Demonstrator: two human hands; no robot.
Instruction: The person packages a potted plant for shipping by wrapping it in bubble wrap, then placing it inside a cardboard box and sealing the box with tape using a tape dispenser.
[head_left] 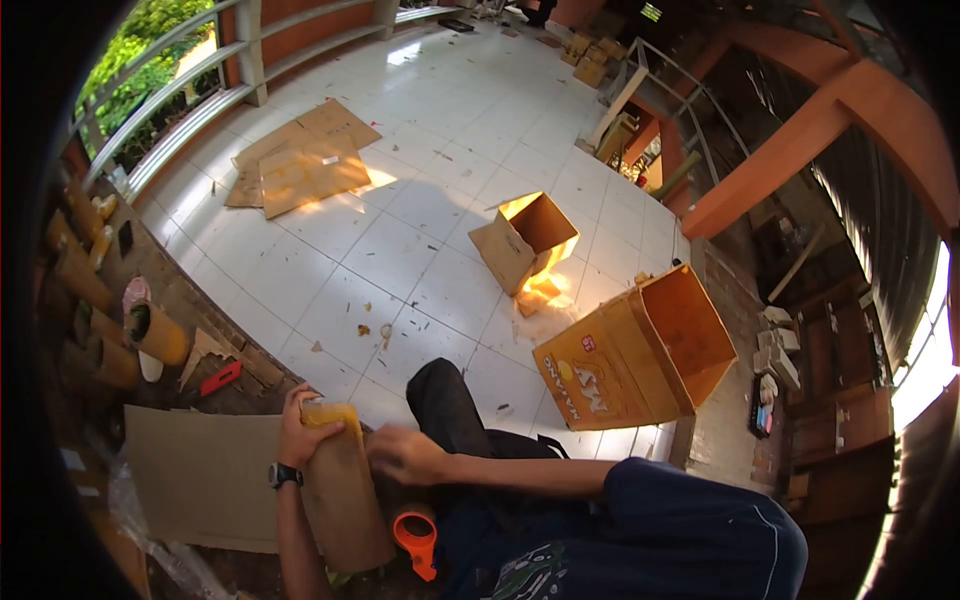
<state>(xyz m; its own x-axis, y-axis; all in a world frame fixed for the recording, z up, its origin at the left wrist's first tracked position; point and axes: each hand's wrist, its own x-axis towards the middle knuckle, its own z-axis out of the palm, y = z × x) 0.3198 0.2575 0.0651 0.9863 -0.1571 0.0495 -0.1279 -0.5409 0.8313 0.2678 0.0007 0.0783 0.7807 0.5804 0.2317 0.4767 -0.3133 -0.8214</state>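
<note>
Orange tape dispenser (pixel 417 540) sits by the knee; above it, left hand (pixel 303 430) grips the paper-wrapped cylinder's (pixel 345 490) yellow top, right hand (pixel 403 455) loosely curled against its side, resting over flat cardboard (pixel 200 475). Open boxes (pixel 640 355) beyond.

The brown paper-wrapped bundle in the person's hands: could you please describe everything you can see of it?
The brown paper-wrapped bundle is a long, roughly cylindrical package covered in plain kraft-like paper, with something yellow showing at its far end. It lies lengthwise along the person's lap, partly over a flat cardboard sheet. The left hand grips its far end, fingers curled around the yellow part; the right hand rests against its side. An orange tape dispenser sits right beside its near end.
</note>
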